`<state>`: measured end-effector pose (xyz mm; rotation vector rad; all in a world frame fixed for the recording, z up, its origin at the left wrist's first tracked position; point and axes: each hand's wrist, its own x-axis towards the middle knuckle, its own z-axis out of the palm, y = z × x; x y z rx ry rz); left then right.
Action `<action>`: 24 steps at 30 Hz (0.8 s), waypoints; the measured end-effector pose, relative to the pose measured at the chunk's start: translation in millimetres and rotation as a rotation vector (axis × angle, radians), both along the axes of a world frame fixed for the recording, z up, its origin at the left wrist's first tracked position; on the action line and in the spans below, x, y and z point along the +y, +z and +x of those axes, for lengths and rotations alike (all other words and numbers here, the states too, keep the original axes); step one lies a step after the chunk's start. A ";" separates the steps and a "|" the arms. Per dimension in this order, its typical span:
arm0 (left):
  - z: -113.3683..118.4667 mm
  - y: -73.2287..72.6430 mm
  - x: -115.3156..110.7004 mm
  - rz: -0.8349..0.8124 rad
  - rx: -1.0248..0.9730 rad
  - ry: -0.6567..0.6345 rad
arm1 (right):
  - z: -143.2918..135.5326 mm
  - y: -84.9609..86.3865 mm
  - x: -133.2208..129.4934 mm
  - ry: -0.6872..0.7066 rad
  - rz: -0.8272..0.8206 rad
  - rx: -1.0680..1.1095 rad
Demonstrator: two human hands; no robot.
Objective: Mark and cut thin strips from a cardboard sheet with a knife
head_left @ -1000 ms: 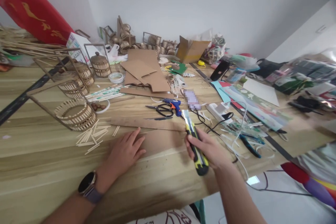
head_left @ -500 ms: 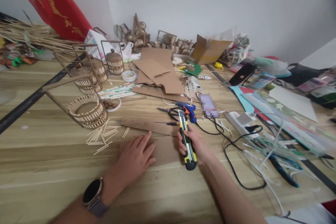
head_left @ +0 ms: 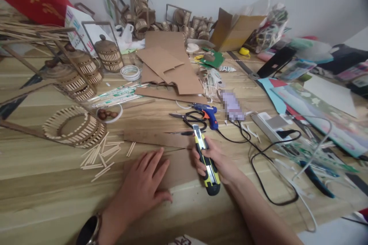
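The utility knife (head_left: pixel 207 160) was in the right hand (head_left: pixel 220 162), fingers closed round its handle, blade toward the far edge of the bench (head_left: pixel 43 183). It stood at the right end of a flat cardboard piece (head_left: pixel 181 166) near the front edge. The left hand (head_left: pixel 143 183) lay spread on that piece — grasping nothing. A cardboard strip (head_left: pixel 152 139) ran just beyond; a blue glue gun (head_left: pixel 212 116) lay farther back, loose sticks (head_left: pixel 99 157) and a slatted basket (head_left: pixel 89 134) toward the left edge.

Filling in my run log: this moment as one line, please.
left hand: spread over cardboard piece | right hand: gripping utility knife | nearby: scissors, glue gun, wooden sticks
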<state>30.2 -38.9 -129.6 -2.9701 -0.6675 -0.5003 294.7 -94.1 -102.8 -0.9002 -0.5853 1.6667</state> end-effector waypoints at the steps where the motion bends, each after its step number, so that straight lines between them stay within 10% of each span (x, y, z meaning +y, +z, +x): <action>1: -0.2 0.3 0.0 -0.006 0.000 -0.002 | 0.5 0.3 0.1 -0.003 -0.005 0.008; 17: -1.6 0.9 6.8 -0.015 0.019 -0.035 | -5.3 7.1 3.5 0.003 -0.028 -0.105; 21: 4.9 26.1 -8.1 0.056 -0.179 -0.146 | -2.2 14.4 3.0 0.024 -0.055 -0.198; 24: 6.2 60.8 -40.3 -0.229 -0.373 -0.232 | -3.8 22.4 0.0 0.056 -0.042 -0.244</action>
